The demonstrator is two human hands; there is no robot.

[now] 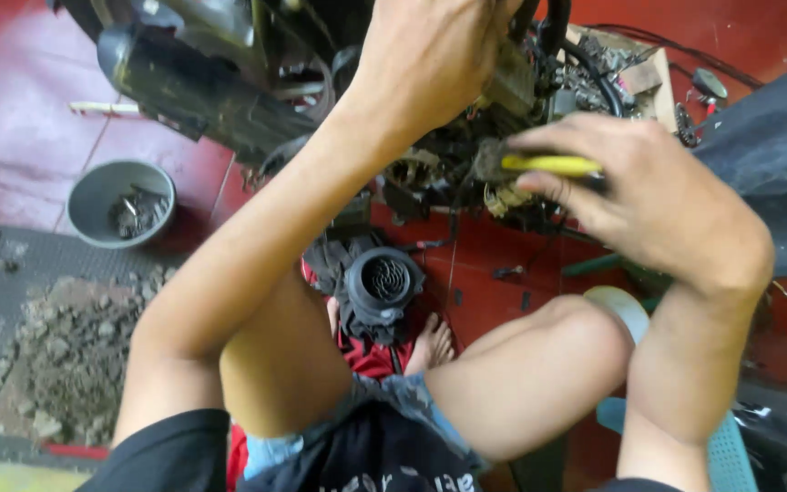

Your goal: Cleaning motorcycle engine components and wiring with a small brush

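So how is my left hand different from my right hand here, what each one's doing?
The left hand reaches up high into the dark engine assembly, showing no tool; the right hand sits lower and to the side, gripping a yellow-handled tool. The left hand shows its back with fingers hidden among the parts; the right hand's fingers curl visibly around the handle. Both are bare and work at the same greasy machinery.

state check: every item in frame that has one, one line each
Left hand: raised, gripping into the dark greasy engine assembly.
Right hand: closed on the yellow-handled tool, held level at the engine.
Round grey plastic bowl: upright on the red floor, small metal parts inside.
Black round ribbed vented part: on the floor, opening facing up.
Pile of dried dirt: loose on the dark mat.
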